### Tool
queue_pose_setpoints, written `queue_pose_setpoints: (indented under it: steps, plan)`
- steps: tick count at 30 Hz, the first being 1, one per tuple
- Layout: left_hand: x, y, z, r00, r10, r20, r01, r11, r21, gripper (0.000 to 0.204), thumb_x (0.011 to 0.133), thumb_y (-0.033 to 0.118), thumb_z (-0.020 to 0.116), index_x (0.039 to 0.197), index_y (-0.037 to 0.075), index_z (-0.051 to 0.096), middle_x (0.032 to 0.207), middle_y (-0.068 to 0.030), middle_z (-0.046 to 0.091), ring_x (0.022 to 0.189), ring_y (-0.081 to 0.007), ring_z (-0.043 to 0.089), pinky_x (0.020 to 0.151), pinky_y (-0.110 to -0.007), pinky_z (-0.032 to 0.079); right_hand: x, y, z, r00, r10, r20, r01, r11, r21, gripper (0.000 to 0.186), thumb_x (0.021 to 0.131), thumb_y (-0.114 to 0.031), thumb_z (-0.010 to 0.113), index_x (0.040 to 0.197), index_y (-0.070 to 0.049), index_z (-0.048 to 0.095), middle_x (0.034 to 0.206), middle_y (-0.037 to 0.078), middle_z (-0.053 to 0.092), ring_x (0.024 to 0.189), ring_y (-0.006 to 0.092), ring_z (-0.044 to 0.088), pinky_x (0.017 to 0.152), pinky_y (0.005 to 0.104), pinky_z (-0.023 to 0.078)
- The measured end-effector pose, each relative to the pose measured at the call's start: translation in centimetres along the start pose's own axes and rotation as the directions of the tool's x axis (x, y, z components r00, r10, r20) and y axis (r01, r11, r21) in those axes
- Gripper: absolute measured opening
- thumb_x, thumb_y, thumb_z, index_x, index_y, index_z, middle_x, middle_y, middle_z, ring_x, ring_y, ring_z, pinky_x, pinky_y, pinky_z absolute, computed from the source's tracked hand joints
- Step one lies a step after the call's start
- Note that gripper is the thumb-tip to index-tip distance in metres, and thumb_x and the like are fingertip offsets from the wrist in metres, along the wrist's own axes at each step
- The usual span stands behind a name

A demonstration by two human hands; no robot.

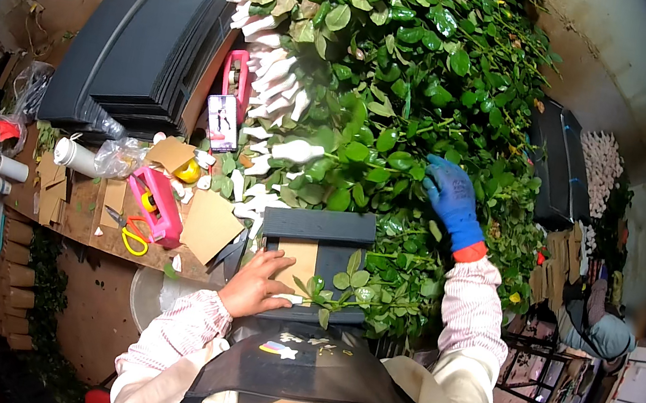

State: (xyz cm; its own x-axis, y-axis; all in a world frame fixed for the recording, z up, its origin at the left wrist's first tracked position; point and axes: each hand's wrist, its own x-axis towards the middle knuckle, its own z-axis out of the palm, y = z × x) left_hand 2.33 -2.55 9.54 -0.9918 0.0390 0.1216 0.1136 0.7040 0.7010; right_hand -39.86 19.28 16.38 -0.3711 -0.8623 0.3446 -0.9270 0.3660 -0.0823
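Note:
My bare left hand (254,282) lies with its fingers spread over a brown cardboard piece (296,262) on a dark grey folded sheet (319,225). Beside its thumb shows a small white-sleeved flower head (288,299), and a leafy stem (348,282) lies to its right. My right hand, in a blue glove (453,199), has its fingers curled at the edge of the leafy pile. A rose with a white bud sleeve (297,151) points left from there, its stem running to the gloved fingers. The fingertips are partly hidden by leaves.
A big heap of leafy stems (414,63) with white-sleeved heads fills the far middle. Dark grey sheets (153,45) are stacked far left. Pink tape dispensers (155,206), yellow-handled scissors (133,236), a phone (222,123) and a white cup (77,157) are nearby. Another person (609,330) is at right.

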Motion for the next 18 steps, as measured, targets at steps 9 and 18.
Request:
queue_pose_setpoints:
  steps: [9, 18]
  plan:
    - [0.1, -0.3, 0.6, 1.000, 0.022, -0.020, -0.022, 1.000, -0.006, 0.030, 0.079, 0.032, 0.088, 0.099, 0.010, 0.083, 0.146, -0.0183, 0.058, 0.139, -0.0432, 0.047, 0.116, -0.054, 0.040, 0.0, -1.0, -3.0, 0.985, 0.132, 0.109, -0.110, 0.975, -0.193, 0.037, 0.078, -0.014, 0.078, 0.114, -0.012, 0.070, 0.125, 0.010, 0.067, 0.121, 0.0348, 0.062, 0.110, 0.0504, 0.044]
    - [0.1, -0.6, 0.7, 1.000, 0.020, 0.002, -0.020, 1.000, -0.012, 0.030, 0.078, 0.032, 0.089, 0.100, 0.013, 0.085, 0.147, -0.0162, 0.058, 0.141, -0.0435, 0.047, 0.119, -0.057, 0.037, -2.1, 0.3, -2.5, 0.997, 0.079, -0.017, -0.080, 0.994, -0.070, 0.043, 0.080, -0.017, 0.078, 0.122, -0.012, 0.069, 0.142, 0.011, 0.064, 0.133, 0.0361, 0.057, 0.118, 0.0508, 0.040]
